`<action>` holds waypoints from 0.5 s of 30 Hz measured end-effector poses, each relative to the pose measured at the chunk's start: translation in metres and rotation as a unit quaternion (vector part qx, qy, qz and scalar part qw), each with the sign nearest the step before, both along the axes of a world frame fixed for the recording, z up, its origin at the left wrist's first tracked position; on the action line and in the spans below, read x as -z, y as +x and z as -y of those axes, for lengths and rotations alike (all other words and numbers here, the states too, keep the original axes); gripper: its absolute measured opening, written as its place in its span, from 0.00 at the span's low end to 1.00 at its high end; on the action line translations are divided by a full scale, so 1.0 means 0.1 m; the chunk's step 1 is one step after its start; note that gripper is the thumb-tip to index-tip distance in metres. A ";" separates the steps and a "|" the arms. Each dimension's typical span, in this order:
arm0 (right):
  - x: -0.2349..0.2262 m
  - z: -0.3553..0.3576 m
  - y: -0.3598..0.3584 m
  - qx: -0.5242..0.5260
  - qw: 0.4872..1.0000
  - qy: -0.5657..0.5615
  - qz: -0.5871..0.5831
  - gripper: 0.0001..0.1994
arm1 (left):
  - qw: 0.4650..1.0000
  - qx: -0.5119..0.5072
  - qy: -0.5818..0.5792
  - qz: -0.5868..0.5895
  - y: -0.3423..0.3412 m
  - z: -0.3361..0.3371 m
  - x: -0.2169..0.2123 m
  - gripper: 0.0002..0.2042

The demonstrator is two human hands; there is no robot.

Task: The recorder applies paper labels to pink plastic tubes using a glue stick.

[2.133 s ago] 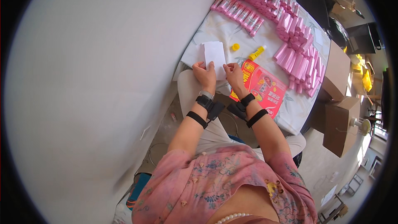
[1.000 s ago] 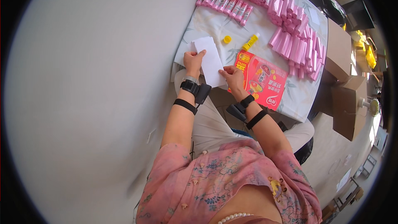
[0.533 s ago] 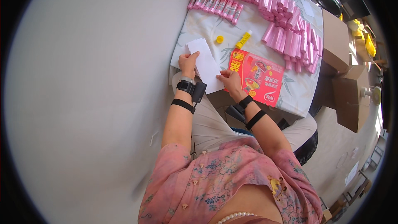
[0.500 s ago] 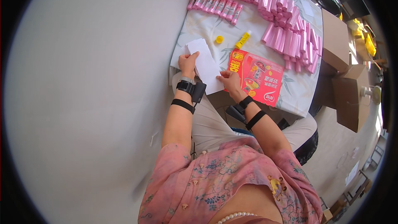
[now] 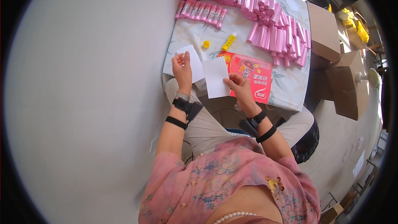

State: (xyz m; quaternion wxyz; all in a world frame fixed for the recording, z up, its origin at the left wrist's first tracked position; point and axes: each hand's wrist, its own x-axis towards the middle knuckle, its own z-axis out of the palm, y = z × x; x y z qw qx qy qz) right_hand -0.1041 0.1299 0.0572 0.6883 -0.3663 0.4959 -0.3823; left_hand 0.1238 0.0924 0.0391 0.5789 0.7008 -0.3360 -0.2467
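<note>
My right hand [image 5: 240,87] pinches a white paper sheet [image 5: 215,78] by its right edge between thumb and fingers. The sheet is held over the near edge of the table, its upper right corner overlapping a flat red printed carton piece [image 5: 259,74]. To the left, my left hand [image 5: 181,68] rests over a small stack of white paper [image 5: 195,67], its fingers loosely bent and the thumb apart from them. Beyond the papers lie a yellow glue tube [image 5: 229,41] and its round yellow cap [image 5: 206,44].
Many pink rolls [image 5: 203,11] are piled along the far side of the table [image 5: 178,37], with more pink rolls [image 5: 282,37] heaped at the right. Brown cardboard boxes [image 5: 348,83] and a small white fan [image 5: 373,78] stand right of the table. A pale wall [image 5: 95,79] rises at my left.
My right hand has drawn a sheet away from the stack, moving it right. My left hand has loosened from the stack's edge. The whole view has shifted slightly.
</note>
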 end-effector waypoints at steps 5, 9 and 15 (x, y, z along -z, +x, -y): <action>-0.58 -0.14 -0.29 0.026 0.999 -0.037 0.023 0.09 | 0.920 0.250 0.065 -0.295 -0.76 -0.42 -0.93 0.19; -1.00 -0.28 -0.51 0.059 0.995 -0.079 0.020 0.10 | 0.916 0.285 0.020 -0.283 -1.14 -0.54 -1.27 0.19; -1.38 -0.46 -0.90 0.068 0.988 -0.137 0.014 0.10 | 0.919 0.309 -0.016 -0.244 -1.64 -0.68 -1.59 0.18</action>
